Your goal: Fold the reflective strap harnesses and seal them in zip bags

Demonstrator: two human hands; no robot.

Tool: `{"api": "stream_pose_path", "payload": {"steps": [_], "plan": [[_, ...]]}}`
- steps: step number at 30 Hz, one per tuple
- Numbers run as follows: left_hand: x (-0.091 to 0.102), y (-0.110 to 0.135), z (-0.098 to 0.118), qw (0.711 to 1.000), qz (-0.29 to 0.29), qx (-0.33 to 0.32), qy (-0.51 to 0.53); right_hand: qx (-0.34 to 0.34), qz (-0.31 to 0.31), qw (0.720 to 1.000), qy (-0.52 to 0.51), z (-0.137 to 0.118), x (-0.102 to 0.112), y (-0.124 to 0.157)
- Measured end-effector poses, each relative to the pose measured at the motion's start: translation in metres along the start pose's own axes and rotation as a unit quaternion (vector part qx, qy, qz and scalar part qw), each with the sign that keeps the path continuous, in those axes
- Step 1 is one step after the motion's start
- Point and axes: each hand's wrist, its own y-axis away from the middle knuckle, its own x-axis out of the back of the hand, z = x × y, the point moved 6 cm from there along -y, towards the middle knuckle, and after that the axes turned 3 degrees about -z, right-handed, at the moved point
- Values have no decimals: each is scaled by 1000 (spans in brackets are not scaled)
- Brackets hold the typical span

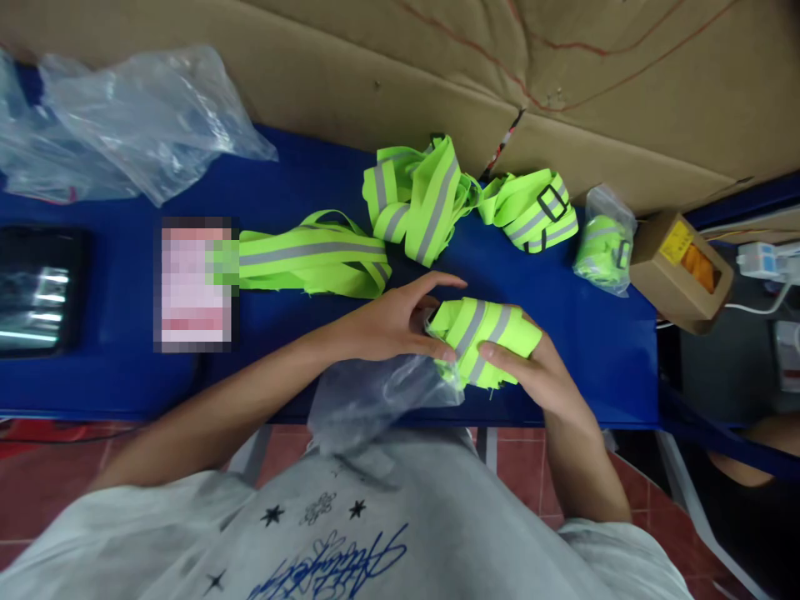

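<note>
My right hand (537,367) grips a folded bundle of neon-yellow reflective straps (478,333) with grey stripes, its thumb lying across the front. At the bundle's left end, my left hand (400,321) curls round the mouth of a clear plastic bag (375,400), with one finger stretched out above. The bag hangs toward my shirt over the table's front edge. Its mouth meets the bundle's left end; how far the bundle is inside I cannot tell. Fingers behind the bundle are hidden.
On the blue table (300,333) lie loose reflective straps (312,258), two rolled piles (416,196) (537,208), and a bagged bundle (605,246). A cardboard box (681,271) stands right, clear bags (143,117) and a black device (41,292) left. Another person's arm (759,450) shows at right.
</note>
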Motion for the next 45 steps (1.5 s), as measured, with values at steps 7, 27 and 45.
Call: {"api": "stream_pose_path", "payload": {"steps": [7,27,45], "plan": [[-3,0,-3,998,-12,-1,61,-48,-43,997,36,6,3,3],[-15,0,-21,985,-90,61,138,120,-63,961,243,-33,-8,9],[-15,0,-22,994,-84,37,61,28,-102,931,350,-45,1,1]]}}
